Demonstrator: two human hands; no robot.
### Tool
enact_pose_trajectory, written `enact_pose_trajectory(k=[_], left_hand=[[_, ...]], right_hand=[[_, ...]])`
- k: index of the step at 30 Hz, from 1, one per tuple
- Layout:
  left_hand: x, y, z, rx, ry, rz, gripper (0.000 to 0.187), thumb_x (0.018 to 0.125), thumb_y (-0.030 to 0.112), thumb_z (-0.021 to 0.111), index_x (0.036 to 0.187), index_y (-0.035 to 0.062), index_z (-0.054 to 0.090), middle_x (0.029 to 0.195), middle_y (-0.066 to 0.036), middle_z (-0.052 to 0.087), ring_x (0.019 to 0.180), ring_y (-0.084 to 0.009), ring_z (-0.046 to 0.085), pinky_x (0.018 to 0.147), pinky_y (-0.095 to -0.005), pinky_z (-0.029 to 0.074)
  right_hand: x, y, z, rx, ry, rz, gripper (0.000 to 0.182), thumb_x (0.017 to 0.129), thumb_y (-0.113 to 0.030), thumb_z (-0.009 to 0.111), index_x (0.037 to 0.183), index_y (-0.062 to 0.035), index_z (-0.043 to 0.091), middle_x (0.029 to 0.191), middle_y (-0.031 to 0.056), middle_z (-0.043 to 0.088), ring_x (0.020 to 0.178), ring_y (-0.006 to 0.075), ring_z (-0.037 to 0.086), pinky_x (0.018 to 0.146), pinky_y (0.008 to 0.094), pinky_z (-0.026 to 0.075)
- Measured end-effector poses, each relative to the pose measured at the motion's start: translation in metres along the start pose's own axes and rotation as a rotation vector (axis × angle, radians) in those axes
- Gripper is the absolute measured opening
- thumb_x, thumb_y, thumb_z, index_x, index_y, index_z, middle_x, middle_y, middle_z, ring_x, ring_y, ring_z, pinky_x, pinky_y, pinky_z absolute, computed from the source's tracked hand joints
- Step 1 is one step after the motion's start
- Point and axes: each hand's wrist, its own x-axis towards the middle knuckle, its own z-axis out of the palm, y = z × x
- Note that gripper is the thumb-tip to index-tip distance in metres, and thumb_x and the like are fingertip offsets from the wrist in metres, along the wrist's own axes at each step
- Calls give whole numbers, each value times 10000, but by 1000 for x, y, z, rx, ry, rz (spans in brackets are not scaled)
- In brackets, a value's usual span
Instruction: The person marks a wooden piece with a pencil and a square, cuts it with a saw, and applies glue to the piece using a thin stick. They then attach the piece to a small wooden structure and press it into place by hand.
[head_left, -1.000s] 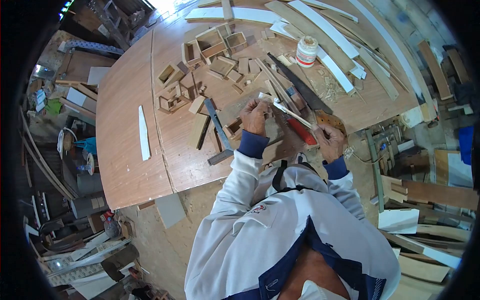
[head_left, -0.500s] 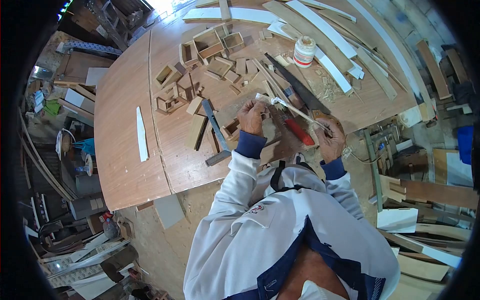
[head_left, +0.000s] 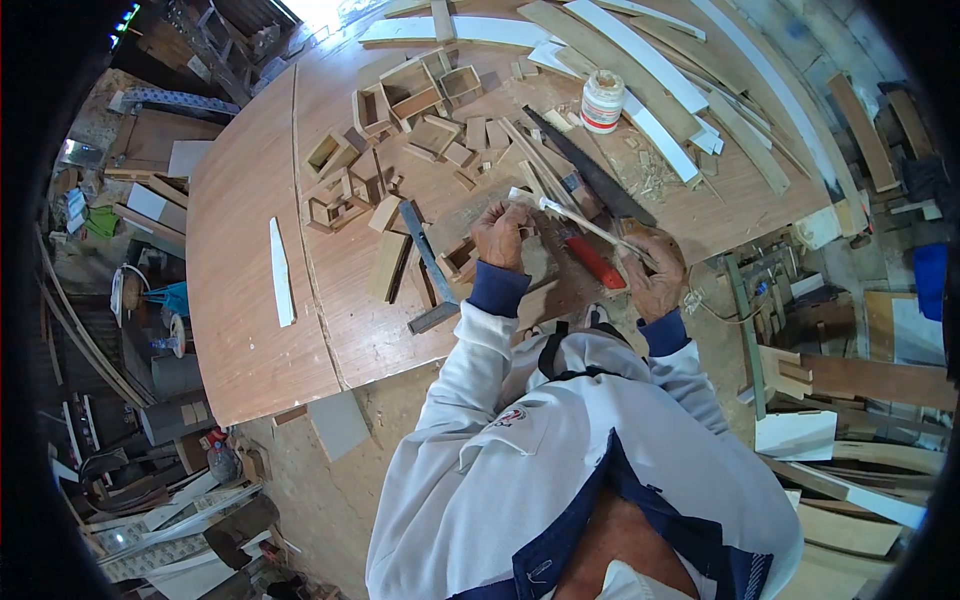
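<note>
My left hand [head_left: 503, 238] pinches a small pale wood piece [head_left: 519, 195] between thumb and fingers, over the near part of the table. In my right hand [head_left: 654, 276] is a thin wooden stick [head_left: 590, 226], its white-smeared far end right at the small piece. Beneath the stick lies a red tool handle [head_left: 596, 262]. A handsaw [head_left: 588, 165] rests just beyond, pointing away. Left of my left hand are a try square [head_left: 424, 247] and a small open wooden box [head_left: 460, 260], partly hidden by the hand.
An open white jar [head_left: 602, 102] with a red-marked label stands near long wood strips [head_left: 665, 70] at the back right. Several small wooden boxes [head_left: 412, 88] and offcuts lie at the table's middle. A white strip [head_left: 281, 272] lies left on the table [head_left: 240, 330].
The stick's white-smeared end has shifted slightly toward the small wood piece, and my right hand has moved a little left. The whole view has shifted slightly.
</note>
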Motion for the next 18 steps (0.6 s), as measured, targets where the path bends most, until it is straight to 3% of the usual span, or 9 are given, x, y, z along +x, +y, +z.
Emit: enact_pose_trajectory(k=[6,18], left_hand=[[3,-2,-3,9,-30,-14,35,797,110,599,801,85,622,707,-12,620,616,-92,561,554,-223,417],[-3,-2,1,53,-7,34,20,768,85,617,784,76,625,701,-22,627,591,-102,566,539,-227,427]], right_hand=[[0,-6,-7,-40,-61,-70,142,807,-94,684,919,-13,654,829,101,615,733,208,601,667,302,474],[0,-6,-1,-64,42,-88,134,792,-92,683,913,-39,658,812,92,613,738,226,595,679,323,464]])
